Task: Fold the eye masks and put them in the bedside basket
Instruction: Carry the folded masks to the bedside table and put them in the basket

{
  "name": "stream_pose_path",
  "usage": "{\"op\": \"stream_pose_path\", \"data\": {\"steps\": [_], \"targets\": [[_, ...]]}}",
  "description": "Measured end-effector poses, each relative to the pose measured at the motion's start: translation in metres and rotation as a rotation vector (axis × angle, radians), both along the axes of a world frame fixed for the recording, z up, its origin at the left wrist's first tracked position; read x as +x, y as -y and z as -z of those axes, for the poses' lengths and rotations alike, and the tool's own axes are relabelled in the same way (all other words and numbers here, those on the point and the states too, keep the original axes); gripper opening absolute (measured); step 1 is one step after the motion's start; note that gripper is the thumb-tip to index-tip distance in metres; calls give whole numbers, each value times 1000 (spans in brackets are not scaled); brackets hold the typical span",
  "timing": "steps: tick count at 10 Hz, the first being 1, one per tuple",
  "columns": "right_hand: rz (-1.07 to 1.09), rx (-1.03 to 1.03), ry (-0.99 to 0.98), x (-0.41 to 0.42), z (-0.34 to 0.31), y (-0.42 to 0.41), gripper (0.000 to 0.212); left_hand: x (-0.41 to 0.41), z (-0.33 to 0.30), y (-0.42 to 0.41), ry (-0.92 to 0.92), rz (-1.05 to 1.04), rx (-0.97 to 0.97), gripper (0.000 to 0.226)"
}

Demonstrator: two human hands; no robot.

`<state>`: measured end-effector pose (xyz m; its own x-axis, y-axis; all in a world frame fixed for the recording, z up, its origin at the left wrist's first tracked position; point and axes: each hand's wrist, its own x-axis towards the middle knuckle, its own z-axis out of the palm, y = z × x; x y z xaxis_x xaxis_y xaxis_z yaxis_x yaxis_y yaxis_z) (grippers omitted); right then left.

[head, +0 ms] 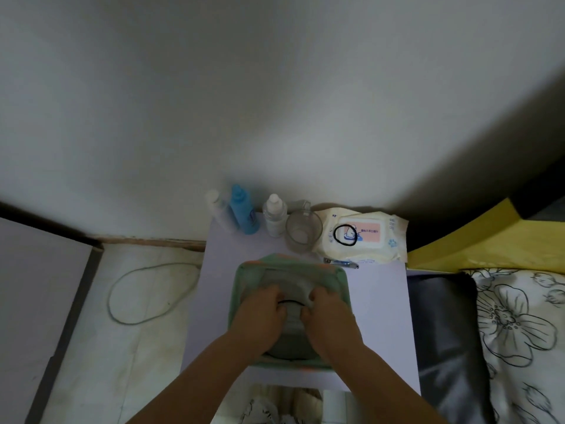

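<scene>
A green basket with orange trim stands on the white bedside table. Inside it lies a grey eye mask with a thin black strap. Both my hands are down in the basket. My left hand grips the mask's left side. My right hand grips its right side. The fingers of both curl over the fabric, hiding much of it. A second grey layer shows beneath, near the basket's front wall.
Along the wall stand a white bottle, a blue bottle, a small dropper bottle and a clear cup. A wet-wipes pack carries a black hair tie. Nail clippers lie beside it. Floral bedding lies at right.
</scene>
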<state>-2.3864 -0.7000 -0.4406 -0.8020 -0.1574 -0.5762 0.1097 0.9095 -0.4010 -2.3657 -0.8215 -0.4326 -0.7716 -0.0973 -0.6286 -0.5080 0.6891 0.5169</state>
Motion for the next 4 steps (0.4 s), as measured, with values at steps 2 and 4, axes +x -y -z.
{"op": "stream_pose_path", "data": {"steps": [2,4], "targets": [[-58,-45,-39,7,-45,-12,25,11,-46,-3,-82,-7,-70,19],[-194,-1,-102,18,-89,-24,26,26,-91,-8,-184,-26,-115,27]]}}
